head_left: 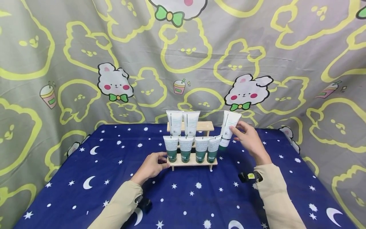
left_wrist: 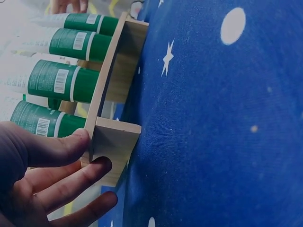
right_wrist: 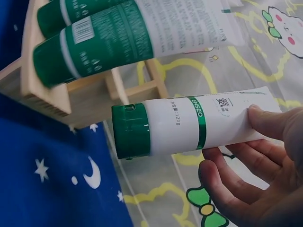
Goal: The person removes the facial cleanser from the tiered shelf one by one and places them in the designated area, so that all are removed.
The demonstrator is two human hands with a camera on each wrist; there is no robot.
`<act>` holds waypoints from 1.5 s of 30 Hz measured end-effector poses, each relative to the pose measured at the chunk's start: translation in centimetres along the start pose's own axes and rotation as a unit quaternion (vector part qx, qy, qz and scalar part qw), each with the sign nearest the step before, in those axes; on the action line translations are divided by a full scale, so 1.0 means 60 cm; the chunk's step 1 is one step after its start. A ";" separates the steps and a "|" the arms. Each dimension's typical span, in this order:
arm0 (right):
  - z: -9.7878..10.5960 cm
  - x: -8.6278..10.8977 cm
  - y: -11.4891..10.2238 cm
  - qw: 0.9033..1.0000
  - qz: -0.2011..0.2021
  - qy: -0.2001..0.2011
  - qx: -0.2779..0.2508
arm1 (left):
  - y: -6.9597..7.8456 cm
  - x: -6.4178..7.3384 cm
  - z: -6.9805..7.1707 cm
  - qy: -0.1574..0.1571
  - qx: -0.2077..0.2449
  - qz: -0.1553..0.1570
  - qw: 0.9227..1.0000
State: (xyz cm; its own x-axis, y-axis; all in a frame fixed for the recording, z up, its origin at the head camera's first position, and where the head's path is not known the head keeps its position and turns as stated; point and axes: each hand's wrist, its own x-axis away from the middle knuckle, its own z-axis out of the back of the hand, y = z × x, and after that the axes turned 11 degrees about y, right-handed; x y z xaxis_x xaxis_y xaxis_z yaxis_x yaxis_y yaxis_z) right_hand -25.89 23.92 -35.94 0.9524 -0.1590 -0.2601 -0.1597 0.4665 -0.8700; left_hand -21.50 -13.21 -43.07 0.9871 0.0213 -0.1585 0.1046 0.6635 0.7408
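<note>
My right hand (head_left: 249,140) grips a white squeeze tube (head_left: 228,125) with a green cap, tilted, just right of a tiered wooden stand (head_left: 190,164). In the right wrist view its cap (right_wrist: 131,131) is on the side away from the hand, with the thumb over the tube's flat end. My left hand (head_left: 151,164) pinches the left end of the stand's front shelf (left_wrist: 105,81) between thumb and fingers. Several green-and-white tubes (head_left: 186,149) stand cap down along that shelf, the rightmost one leaning. Behind them, two white tubes (head_left: 175,122) stand upright, their lower parts hidden.
A dark blue cloth (head_left: 114,159) with white stars and moons covers the table. Close behind the stand hangs a grey curtain (head_left: 148,57) with yellow outlines and cartoon rabbits. Black wrist cameras are strapped to both wrists.
</note>
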 end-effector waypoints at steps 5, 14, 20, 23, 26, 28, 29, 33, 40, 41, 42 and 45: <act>-0.005 0.007 0.015 1.000 -0.010 -0.005 0.006 | -0.001 0.003 0.001 0.002 -0.002 -0.001 1.000; -0.007 0.011 0.032 0.999 -0.024 -0.026 0.011 | -0.003 0.003 0.001 0.006 -0.002 -0.009 1.000; -0.008 0.009 0.049 0.999 -0.029 -0.040 0.010 | -0.001 0.001 0.000 0.004 0.005 -0.015 1.000; -0.011 0.007 0.056 0.998 -0.026 -0.053 0.011 | -0.001 0.002 0.000 0.006 0.006 -0.015 1.000; -0.014 0.005 0.062 0.997 -0.027 -0.069 0.014 | -0.001 0.003 0.000 0.007 0.007 -0.013 1.000; -0.017 0.005 0.065 0.996 -0.031 -0.078 0.016 | -0.001 0.004 -0.001 0.007 0.009 -0.010 1.000; -0.018 0.005 0.066 0.996 -0.034 -0.081 0.018 | -0.001 0.004 -0.001 0.006 0.011 -0.008 1.000; -0.022 0.005 0.072 0.994 -0.044 -0.092 0.024 | -0.002 0.003 -0.001 0.007 0.013 -0.002 1.000; -0.032 0.003 0.087 0.990 -0.074 -0.116 0.016 | -0.006 0.001 -0.002 0.007 0.021 0.005 1.000; -0.033 0.003 0.089 0.990 -0.076 -0.119 0.017 | -0.006 0.001 -0.003 0.007 0.021 0.006 1.000; -0.034 0.003 0.090 0.989 -0.078 -0.121 0.016 | -0.006 0.001 -0.003 0.007 0.022 0.007 1.000; -0.040 0.005 0.091 0.988 -0.088 -0.130 0.014 | -0.006 0.002 -0.003 0.005 0.019 0.011 1.000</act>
State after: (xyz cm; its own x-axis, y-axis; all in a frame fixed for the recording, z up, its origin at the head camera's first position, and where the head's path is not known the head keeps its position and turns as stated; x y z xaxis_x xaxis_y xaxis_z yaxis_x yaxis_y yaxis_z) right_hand -27.07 24.36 -41.78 0.9998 -0.0126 0.0131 0.0176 0.4766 -0.8790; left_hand -21.47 -13.33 -43.48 0.9880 0.0432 -0.1485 0.0879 0.6333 0.7689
